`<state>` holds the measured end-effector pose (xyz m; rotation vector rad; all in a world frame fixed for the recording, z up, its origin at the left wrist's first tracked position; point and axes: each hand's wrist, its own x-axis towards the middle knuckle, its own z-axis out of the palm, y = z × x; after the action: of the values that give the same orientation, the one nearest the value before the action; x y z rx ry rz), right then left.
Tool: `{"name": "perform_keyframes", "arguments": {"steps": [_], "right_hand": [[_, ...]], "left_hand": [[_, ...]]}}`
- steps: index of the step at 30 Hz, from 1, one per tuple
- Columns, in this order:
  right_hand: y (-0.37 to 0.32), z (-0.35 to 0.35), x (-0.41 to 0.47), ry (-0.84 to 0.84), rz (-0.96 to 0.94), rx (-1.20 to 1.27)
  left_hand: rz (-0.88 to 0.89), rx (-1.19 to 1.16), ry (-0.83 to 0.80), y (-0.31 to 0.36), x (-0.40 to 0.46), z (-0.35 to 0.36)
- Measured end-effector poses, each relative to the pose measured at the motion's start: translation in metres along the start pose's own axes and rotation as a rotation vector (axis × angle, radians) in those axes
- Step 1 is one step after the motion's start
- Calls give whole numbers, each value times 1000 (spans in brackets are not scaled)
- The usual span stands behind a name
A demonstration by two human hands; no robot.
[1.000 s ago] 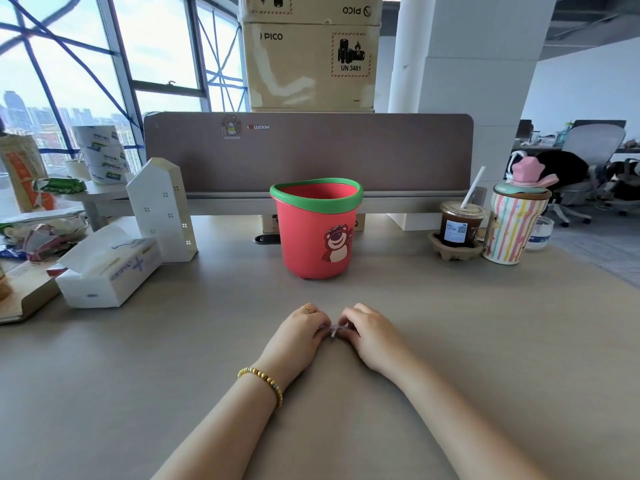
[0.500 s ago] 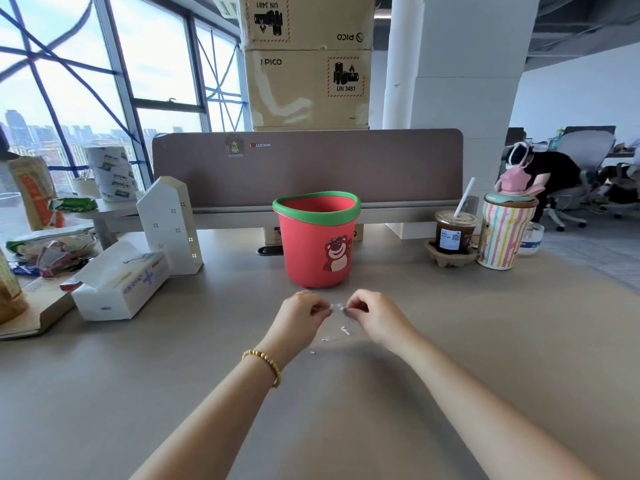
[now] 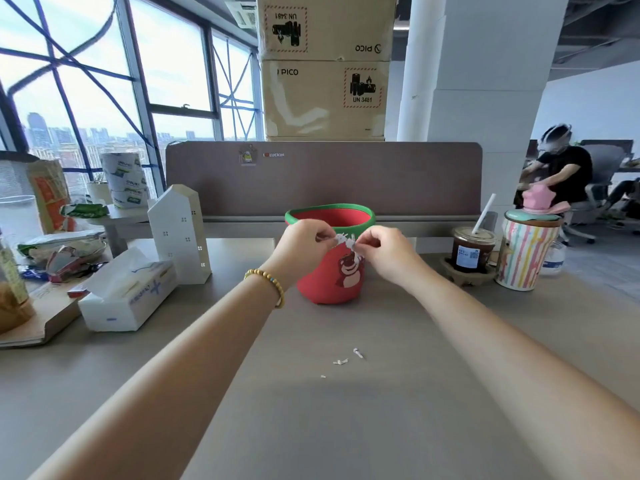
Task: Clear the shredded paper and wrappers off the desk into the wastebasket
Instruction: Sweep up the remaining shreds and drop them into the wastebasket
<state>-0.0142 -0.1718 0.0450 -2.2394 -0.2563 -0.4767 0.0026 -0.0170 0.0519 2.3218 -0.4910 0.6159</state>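
Both hands (image 3: 308,247) pinch paper shreds (image 3: 346,241) above grey desk (image 3: 381,427).

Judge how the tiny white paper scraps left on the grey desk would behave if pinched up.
The tiny white paper scraps look thin and curled, so probably floppy and nearly weightless. Lying scattered and apart on the smooth grey desk, they would likely slide or scatter rather than lift cleanly.

Grey desk (image 3: 450,393), red wastebasket (image 3: 322,285), paper scraps (image 3: 341,362), tissue box (image 3: 128,296), drinks (image 3: 472,249)
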Motion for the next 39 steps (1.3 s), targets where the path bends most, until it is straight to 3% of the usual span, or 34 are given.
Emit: {"name": "perform_keyframes", "arguments": {"steps": [11, 19, 25, 31, 34, 39], "right_hand": [[6, 0, 120, 96, 97, -71], [18, 12, 135, -15, 49, -348], [15, 9, 121, 17, 44, -431], [14, 13, 76, 219, -130, -311], [14, 17, 42, 298, -151, -206], [34, 38, -24, 167, -109, -122]], "left_hand": [[-107, 25, 76, -17, 99, 15], [-130, 273, -75, -31, 121, 34], [-150, 265, -116, -31, 110, 28], [42, 176, 88, -25, 70, 19], [46, 120, 145, -20, 40, 15], [-42, 48, 6, -17, -30, 29]]}}
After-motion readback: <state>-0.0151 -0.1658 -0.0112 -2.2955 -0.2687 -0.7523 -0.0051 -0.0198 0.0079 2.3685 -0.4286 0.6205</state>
